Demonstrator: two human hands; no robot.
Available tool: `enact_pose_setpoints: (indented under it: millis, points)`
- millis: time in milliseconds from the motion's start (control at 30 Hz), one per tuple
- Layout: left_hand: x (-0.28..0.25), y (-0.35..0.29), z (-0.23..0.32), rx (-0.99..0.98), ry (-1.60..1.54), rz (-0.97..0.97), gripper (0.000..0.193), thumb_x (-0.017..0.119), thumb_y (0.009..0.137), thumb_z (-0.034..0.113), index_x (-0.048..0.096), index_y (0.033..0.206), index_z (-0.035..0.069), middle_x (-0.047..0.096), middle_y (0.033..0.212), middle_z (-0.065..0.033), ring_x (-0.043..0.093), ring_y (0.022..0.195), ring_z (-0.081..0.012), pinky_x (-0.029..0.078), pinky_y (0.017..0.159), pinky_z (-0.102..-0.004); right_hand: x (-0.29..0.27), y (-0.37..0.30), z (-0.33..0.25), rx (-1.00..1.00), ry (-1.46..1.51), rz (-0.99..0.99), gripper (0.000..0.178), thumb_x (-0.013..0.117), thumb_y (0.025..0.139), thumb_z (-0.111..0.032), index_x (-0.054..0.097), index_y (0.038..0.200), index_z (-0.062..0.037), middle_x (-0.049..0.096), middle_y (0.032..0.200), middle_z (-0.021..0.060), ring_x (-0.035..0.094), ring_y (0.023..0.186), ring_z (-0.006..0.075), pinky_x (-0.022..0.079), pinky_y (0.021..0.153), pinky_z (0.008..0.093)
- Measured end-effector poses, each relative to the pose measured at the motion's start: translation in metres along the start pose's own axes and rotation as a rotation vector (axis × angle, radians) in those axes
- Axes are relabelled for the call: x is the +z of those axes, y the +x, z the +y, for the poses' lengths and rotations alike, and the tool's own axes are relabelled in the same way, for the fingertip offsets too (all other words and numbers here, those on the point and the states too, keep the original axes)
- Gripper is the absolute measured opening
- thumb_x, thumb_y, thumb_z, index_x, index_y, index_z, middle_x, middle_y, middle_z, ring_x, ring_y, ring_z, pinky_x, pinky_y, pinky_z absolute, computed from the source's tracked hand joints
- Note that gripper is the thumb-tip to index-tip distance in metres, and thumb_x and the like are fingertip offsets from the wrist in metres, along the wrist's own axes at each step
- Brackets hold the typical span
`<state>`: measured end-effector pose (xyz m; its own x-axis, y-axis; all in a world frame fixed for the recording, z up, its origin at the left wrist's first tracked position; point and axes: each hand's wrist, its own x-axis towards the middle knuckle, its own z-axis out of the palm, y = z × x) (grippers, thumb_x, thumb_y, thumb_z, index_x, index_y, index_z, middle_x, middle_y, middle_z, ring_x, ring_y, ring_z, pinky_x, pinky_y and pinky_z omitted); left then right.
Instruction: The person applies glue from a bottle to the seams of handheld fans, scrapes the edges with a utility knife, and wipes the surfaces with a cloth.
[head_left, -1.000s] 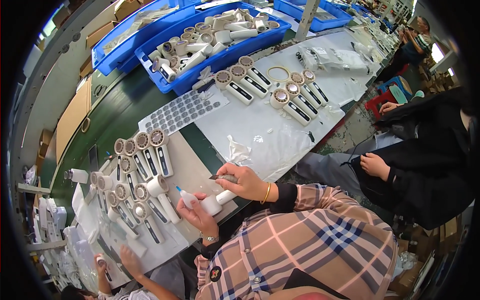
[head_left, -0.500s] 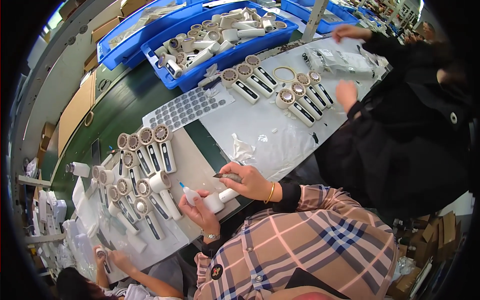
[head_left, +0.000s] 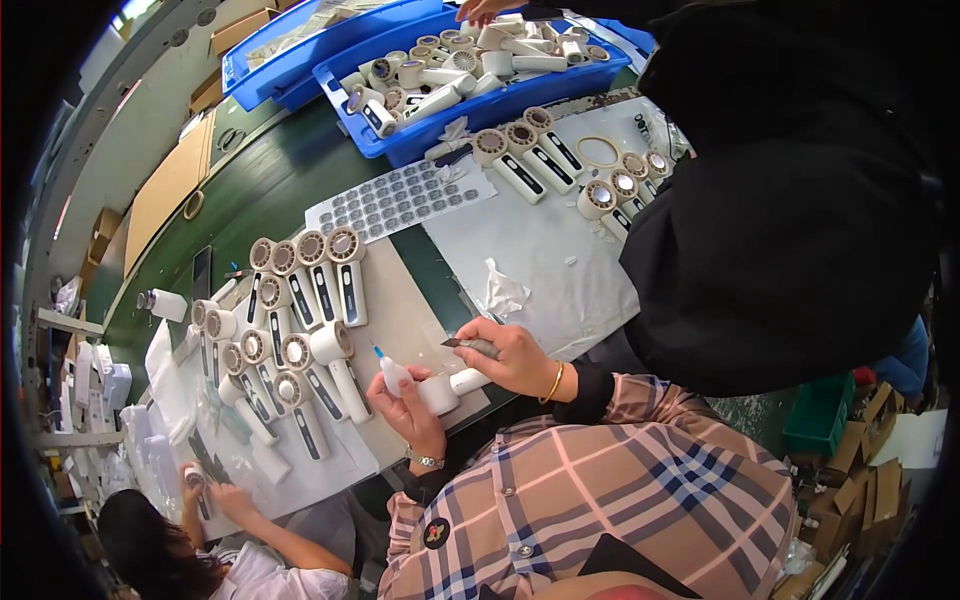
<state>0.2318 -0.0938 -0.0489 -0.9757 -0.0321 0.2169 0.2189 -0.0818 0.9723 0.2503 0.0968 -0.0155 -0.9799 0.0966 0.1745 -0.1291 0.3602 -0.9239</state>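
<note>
Handheld fan (head_left: 437, 395), white, between both hands at the near edge of the table (head_left: 290, 190). Holds blue-tipped squeeze bottle (head_left: 392, 372) in left hand (head_left: 415, 420), beside the fan's head; grips grey-handled knife (head_left: 478, 348) in right hand (head_left: 517, 360), near the fan's handle.

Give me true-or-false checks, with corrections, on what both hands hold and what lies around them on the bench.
1. The left hand holds a small white bottle with a blue tip. True.
2. The right hand is empty. False: it grips a grey-handled knife.
3. The knife's blade points toward the picture's right edge. False: it points left.
4. A gold-coloured bangle circles the right wrist. True.
5. The sheet of grey round pieces lies inside the blue bin. False: it lies outside the bin, on the bench.
</note>
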Motion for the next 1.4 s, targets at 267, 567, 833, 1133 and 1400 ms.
enact_pose_setpoints:
  millis: [267, 567, 833, 1133, 1400]
  points:
    - [0.001, 0.001, -0.003, -0.008, -0.031, 0.002, 0.027, 0.048, 0.111, 0.025, 0.039, 0.125, 0.003, 0.064, 0.099, -0.0125, 0.062, 0.091, -0.0177, 0.049, 0.089, -0.0334, -0.001, 0.001, -0.003, 0.000, -0.020, -0.018, 0.023, 0.076, 0.093, -0.018, 0.068, 0.109, -0.0030, 0.074, 0.090, 0.0125, 0.073, 0.078, 0.0226, 0.055, 0.070, 0.0311]
    - [-0.001, -0.001, -0.002, -0.030, -0.061, -0.010, 0.023, 0.048, 0.111, 0.020, 0.039, 0.125, 0.004, 0.062, 0.102, -0.0131, 0.061, 0.093, -0.0172, 0.049, 0.090, -0.0335, -0.002, 0.000, -0.010, -0.002, -0.074, -0.049, 0.019, 0.076, 0.093, -0.015, 0.070, 0.107, -0.0034, 0.074, 0.091, 0.0131, 0.073, 0.078, 0.0260, 0.056, 0.070, 0.0315]
    - [-0.002, -0.003, -0.008, -0.012, -0.055, 0.029, 0.028, 0.050, 0.111, 0.024, 0.040, 0.128, 0.003, 0.064, 0.099, -0.0116, 0.062, 0.092, -0.0170, 0.049, 0.089, -0.0334, -0.007, 0.007, -0.011, -0.205, -0.150, -0.045, 0.016, 0.077, 0.088, -0.007, 0.074, 0.104, -0.0051, 0.075, 0.095, 0.0133, 0.073, 0.083, 0.0293, 0.056, 0.071, 0.0341]
    - [-0.007, -0.003, -0.010, -0.014, -0.058, 0.025, 0.026, 0.051, 0.110, 0.016, 0.040, 0.129, 0.003, 0.064, 0.102, -0.0113, 0.061, 0.090, -0.0149, 0.051, 0.083, -0.0299, -0.009, 0.011, -0.013, -0.311, -0.201, -0.168, 0.021, 0.079, 0.082, 0.000, 0.076, 0.103, -0.0050, 0.074, 0.089, 0.0109, 0.068, 0.068, 0.0230, 0.053, 0.061, 0.0310]
    - [-0.006, -0.002, -0.011, -0.008, -0.103, 0.014, 0.025, 0.051, 0.110, 0.017, 0.037, 0.127, 0.004, 0.064, 0.101, -0.0129, 0.061, 0.089, -0.0134, 0.052, 0.081, -0.0291, -0.001, 0.014, -0.010, -0.413, -0.270, -0.204, 0.018, 0.081, 0.083, -0.002, 0.077, 0.100, -0.0045, 0.073, 0.086, 0.0084, 0.060, 0.057, 0.0139, 0.047, 0.051, 0.0246]
